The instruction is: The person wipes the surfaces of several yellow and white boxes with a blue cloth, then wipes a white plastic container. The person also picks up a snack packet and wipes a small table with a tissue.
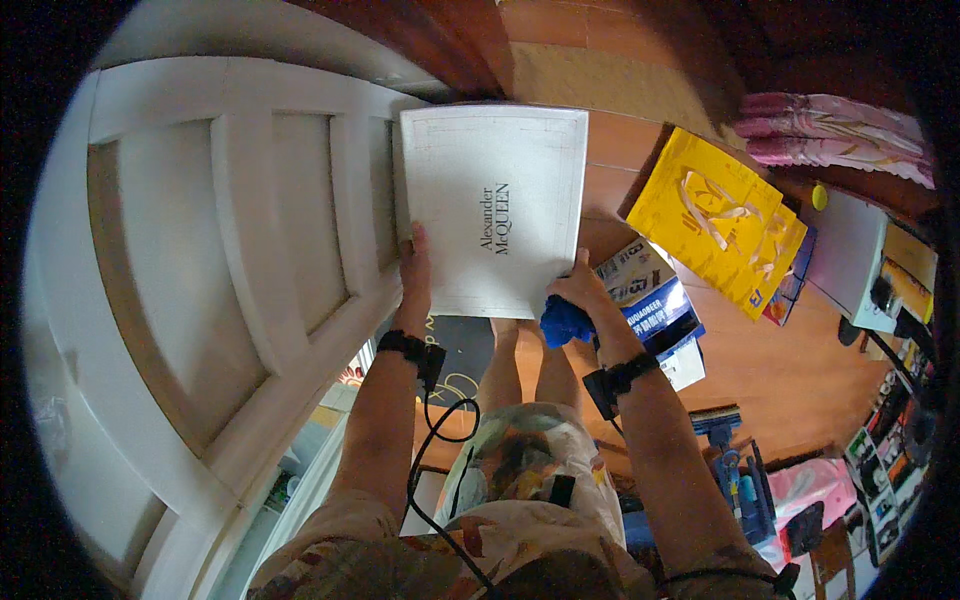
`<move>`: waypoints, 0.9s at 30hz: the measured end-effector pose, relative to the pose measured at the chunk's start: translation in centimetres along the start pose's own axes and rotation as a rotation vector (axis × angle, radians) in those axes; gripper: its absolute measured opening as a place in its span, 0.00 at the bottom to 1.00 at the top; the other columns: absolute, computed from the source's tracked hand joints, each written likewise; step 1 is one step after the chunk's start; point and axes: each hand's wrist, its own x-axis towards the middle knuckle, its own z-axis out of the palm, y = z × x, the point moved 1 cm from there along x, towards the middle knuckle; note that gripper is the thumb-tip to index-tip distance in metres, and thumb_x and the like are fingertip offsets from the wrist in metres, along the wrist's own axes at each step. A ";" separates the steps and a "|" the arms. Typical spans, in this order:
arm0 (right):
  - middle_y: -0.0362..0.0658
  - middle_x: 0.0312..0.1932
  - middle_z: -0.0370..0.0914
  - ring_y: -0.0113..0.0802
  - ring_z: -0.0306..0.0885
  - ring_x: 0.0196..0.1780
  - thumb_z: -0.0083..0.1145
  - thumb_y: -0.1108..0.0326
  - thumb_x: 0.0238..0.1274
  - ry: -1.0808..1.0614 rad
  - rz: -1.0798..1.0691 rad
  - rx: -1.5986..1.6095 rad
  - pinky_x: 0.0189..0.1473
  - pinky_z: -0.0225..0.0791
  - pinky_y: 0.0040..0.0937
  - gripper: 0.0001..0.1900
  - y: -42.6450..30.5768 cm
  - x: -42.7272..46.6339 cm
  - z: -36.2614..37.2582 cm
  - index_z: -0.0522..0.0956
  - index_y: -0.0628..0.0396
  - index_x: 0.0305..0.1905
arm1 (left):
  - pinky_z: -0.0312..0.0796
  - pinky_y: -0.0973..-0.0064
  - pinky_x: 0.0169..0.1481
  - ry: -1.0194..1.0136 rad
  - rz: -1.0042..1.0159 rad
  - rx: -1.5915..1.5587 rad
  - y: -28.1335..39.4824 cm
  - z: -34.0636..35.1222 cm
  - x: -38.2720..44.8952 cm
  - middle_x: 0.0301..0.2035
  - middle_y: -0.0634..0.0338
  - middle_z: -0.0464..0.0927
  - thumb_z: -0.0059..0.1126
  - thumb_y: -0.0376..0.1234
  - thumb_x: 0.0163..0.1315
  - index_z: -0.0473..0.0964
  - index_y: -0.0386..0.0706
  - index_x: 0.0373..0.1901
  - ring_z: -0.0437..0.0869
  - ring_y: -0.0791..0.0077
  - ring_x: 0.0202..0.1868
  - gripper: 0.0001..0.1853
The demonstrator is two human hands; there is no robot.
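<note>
A large white Alexander McQueen box (457, 172) is held up in front of me, its lettering turned sideways. My left hand (416, 274) grips its left edge, fingers running up along the side. At the lower right corner, my right hand (581, 289) holds the box and also a bunched blue cloth (566, 322) beneath the palm. Both wrists wear black straps with small devices, and a black cable loops from the left one. The underside of the box is hidden.
White panelled door (247, 217) stands close on the left. On the tiled floor to the right lie a yellow paper bag (712, 217) with ribbon handles and a blue-and-white beer carton (652, 300). A dark mat (465, 352) lies near my legs. Farther right is a white cabinet (844, 255).
</note>
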 end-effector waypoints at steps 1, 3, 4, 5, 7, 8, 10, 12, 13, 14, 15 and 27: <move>0.65 0.52 0.75 0.56 0.76 0.56 0.70 0.57 0.36 -0.017 -0.002 0.004 0.57 0.70 0.42 0.45 -0.2 -0.2 -0.4 0.57 0.59 0.61 | 0.64 0.66 0.59 0.055 0.076 -0.019 0.2 0.1 -0.6 0.52 0.44 0.74 0.47 0.63 0.63 0.69 0.30 0.56 0.74 0.57 0.54 0.41; 0.64 0.51 0.76 0.57 0.76 0.55 0.70 0.57 0.37 -0.003 -0.013 -0.005 0.58 0.70 0.42 0.44 -0.7 -0.5 -0.8 0.57 0.59 0.60 | 0.65 0.66 0.57 0.166 0.236 -0.065 0.7 0.8 -1.6 0.50 0.45 0.75 0.48 0.61 0.64 0.70 0.30 0.55 0.75 0.57 0.51 0.39; 0.64 0.51 0.76 0.57 0.76 0.55 0.70 0.57 0.37 0.008 -0.008 -0.018 0.58 0.70 0.42 0.44 -0.8 -0.7 -0.9 0.57 0.59 0.61 | 0.65 0.66 0.57 0.200 0.274 -0.015 0.8 0.9 -2.1 0.50 0.45 0.75 0.48 0.61 0.64 0.70 0.30 0.54 0.75 0.57 0.51 0.39; 0.64 0.51 0.75 0.57 0.76 0.55 0.70 0.57 0.38 0.009 0.003 -0.034 0.58 0.70 0.42 0.44 -1.0 -0.8 -0.8 0.57 0.59 0.61 | 0.65 0.66 0.57 0.234 0.310 0.039 0.9 0.9 -2.7 0.50 0.44 0.75 0.48 0.61 0.64 0.70 0.30 0.53 0.75 0.56 0.51 0.39; 0.64 0.52 0.74 0.57 0.75 0.57 0.69 0.56 0.38 0.020 -0.014 -0.061 0.59 0.68 0.43 0.46 -0.9 -0.8 -0.5 0.56 0.60 0.62 | 0.65 0.66 0.58 0.188 0.342 0.099 0.9 0.5 -3.0 0.51 0.43 0.75 0.49 0.61 0.63 0.70 0.30 0.53 0.75 0.56 0.52 0.39; 0.63 0.54 0.72 0.58 0.73 0.58 0.68 0.55 0.37 0.037 -0.041 -0.073 0.61 0.67 0.44 0.47 -0.7 -0.6 -0.3 0.56 0.61 0.64 | 0.65 0.66 0.59 0.105 0.340 0.099 0.9 0.0 -2.7 0.52 0.43 0.75 0.50 0.61 0.62 0.70 0.29 0.53 0.75 0.55 0.53 0.40; 0.61 0.59 0.67 0.58 0.69 0.61 0.69 0.50 0.35 -0.032 0.023 0.003 0.63 0.64 0.44 0.51 -0.2 0.1 0.2 0.57 0.61 0.66 | 0.65 0.66 0.59 0.064 0.282 0.068 0.2 -0.4 -2.6 0.52 0.42 0.74 0.50 0.61 0.62 0.69 0.29 0.54 0.75 0.55 0.54 0.40; 0.59 0.58 0.67 0.58 0.70 0.60 0.70 0.49 0.33 -0.021 -0.042 0.041 0.62 0.64 0.44 0.51 0.1 0.8 0.8 0.60 0.60 0.65 | 0.65 0.65 0.58 0.151 0.238 0.009 -0.6 -0.4 -2.2 0.51 0.42 0.75 0.50 0.60 0.63 0.68 0.29 0.54 0.75 0.55 0.52 0.39; 0.58 0.58 0.67 0.58 0.70 0.60 0.71 0.48 0.32 -0.005 -0.053 0.059 0.62 0.65 0.44 0.51 0.2 1.1 1.0 0.61 0.60 0.65 | 0.65 0.65 0.58 0.193 0.178 0.011 -0.9 -0.4 -1.9 0.50 0.43 0.75 0.51 0.59 0.63 0.68 0.30 0.54 0.75 0.56 0.51 0.39; 0.57 0.57 0.68 0.57 0.70 0.60 0.71 0.49 0.31 0.015 -0.055 0.091 0.62 0.65 0.45 0.50 0.2 1.2 1.3 0.63 0.59 0.64 | 0.66 0.65 0.57 0.225 0.171 0.012 -1.1 -0.3 -1.5 0.49 0.43 0.75 0.51 0.59 0.64 0.68 0.30 0.54 0.75 0.56 0.50 0.38; 0.56 0.56 0.68 0.56 0.70 0.59 0.72 0.49 0.31 0.042 -0.040 0.122 0.61 0.65 0.45 0.49 0.2 1.2 1.5 0.64 0.58 0.63 | 0.66 0.65 0.57 0.256 0.163 0.011 -1.2 -0.3 -1.1 0.48 0.44 0.75 0.51 0.58 0.64 0.68 0.30 0.54 0.75 0.57 0.49 0.37; 0.51 0.56 0.70 0.41 0.68 0.60 0.68 0.72 0.36 0.166 -0.206 0.684 0.60 0.63 0.36 0.42 3.4 -4.3 3.9 0.60 0.60 0.63 | 0.69 0.66 0.57 -0.076 0.513 -0.013 -3.9 -3.4 -8.4 0.56 0.51 0.70 0.64 0.30 0.51 0.57 0.36 0.63 0.74 0.65 0.53 0.37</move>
